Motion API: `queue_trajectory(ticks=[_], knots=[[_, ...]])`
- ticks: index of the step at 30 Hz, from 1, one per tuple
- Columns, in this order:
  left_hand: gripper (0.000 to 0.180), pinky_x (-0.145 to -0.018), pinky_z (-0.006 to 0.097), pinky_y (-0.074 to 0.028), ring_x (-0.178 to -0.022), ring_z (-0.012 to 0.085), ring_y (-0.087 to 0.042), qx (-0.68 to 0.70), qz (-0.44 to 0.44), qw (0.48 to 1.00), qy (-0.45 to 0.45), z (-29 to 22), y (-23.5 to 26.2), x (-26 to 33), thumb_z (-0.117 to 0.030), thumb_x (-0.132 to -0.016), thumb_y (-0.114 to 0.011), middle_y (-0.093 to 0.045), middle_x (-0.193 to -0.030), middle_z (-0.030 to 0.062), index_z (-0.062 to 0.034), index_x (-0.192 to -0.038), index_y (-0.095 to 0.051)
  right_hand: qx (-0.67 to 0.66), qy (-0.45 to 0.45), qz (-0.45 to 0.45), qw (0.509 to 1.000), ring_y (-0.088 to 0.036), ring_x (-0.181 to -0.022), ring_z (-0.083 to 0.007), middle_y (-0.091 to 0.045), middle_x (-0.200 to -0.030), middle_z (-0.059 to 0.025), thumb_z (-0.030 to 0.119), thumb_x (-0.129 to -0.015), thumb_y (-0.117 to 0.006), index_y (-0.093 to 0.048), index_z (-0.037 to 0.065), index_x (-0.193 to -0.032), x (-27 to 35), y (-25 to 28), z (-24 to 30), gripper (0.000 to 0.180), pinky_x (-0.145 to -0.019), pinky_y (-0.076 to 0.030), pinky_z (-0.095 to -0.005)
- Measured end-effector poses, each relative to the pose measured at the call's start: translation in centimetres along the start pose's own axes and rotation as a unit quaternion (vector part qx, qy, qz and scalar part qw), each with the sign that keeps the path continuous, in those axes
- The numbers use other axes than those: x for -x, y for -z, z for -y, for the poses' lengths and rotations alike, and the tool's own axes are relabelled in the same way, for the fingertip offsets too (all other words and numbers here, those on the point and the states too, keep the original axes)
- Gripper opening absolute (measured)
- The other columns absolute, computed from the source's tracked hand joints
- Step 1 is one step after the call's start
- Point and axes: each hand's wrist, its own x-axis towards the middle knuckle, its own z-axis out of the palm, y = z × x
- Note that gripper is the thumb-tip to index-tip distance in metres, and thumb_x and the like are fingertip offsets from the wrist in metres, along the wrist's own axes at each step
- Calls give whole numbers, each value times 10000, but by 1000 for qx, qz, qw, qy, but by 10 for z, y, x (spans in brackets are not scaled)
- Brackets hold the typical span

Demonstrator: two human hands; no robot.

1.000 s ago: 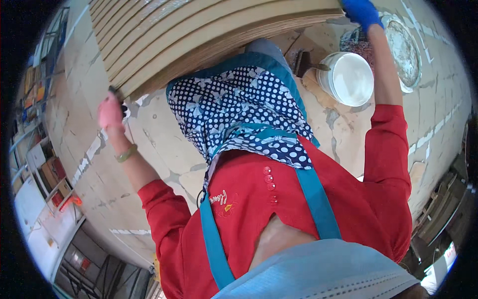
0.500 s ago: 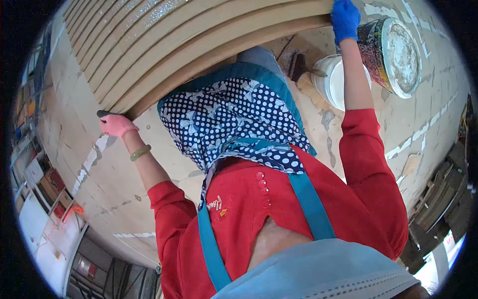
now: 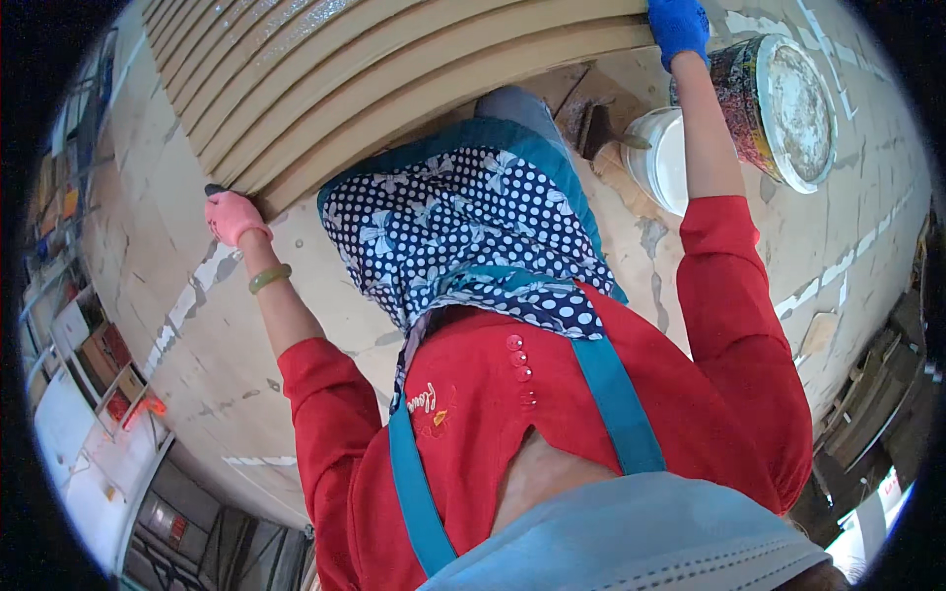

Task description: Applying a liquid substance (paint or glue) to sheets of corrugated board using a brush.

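Observation:
Long beige strips [image 3: 394, 74] lie side by side across the upper left, and some farther ones have a wet shine. My left hand [image 3: 235, 217], in a pink glove with dark fingertips, is closed round the left end of the nearest strips. At their right end my right hand [image 3: 680, 30], in a blue knitted glove, is closed as well. The fingers of both hands are partly hidden, and I cannot tell how many strips each one grips. The nearest strip runs just beyond my polka-dot apron [image 3: 463, 227].
Right of the strips stand a white bucket [image 3: 645, 167] with a wide brush [image 3: 598, 133] at its rim, and a bigger paint-stained bucket [image 3: 798, 113] with a crusted lid. Worn pale floor [image 3: 345, 266] with patchy white lines surrounds me. Shelving [image 3: 99, 345] stands far left.
My left hand has moved up and to the right with the ends of the strips. My right hand has shifted slightly left. The nearest strip's front face looks lighter now.

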Motion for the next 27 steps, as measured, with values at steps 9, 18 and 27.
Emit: queue_trajectory(ticks=[9,18,27], knots=[[618,-806,367,-502,-984,220,-608,651,349,669,79,-44,95,21,-531,-915,-462,-591,-1162,149,-8,-1234,-542,-231,-139,151,951,-580,-1036,-327,-612,-1123,-191,455,-967,-336,-521,42,-1216,-13,68,10,518,-892,-451,-397],[655,-807,290,-480,-944,159,-572,564,355,713,218,-62,72,30,-579,-879,-505,-546,-1237,93,-53,-1269,-518,-519,-119,219,818,-386,-1285,-222,-463,-1354,-171,608,-949,-211,-395,-39,-1356,-29,21,-11,786,-1088,-257,-293],[716,-664,353,-478,-778,206,-587,704,420,523,235,-71,104,30,-644,-793,-576,-601,-1026,99,-20,-1144,-580,-458,-18,-18,889,-510,-1165,-274,-569,-1222,-203,497,-982,-251,-445,-24,-1330,-4,-1,-28,656,-1019,-360,-341]])
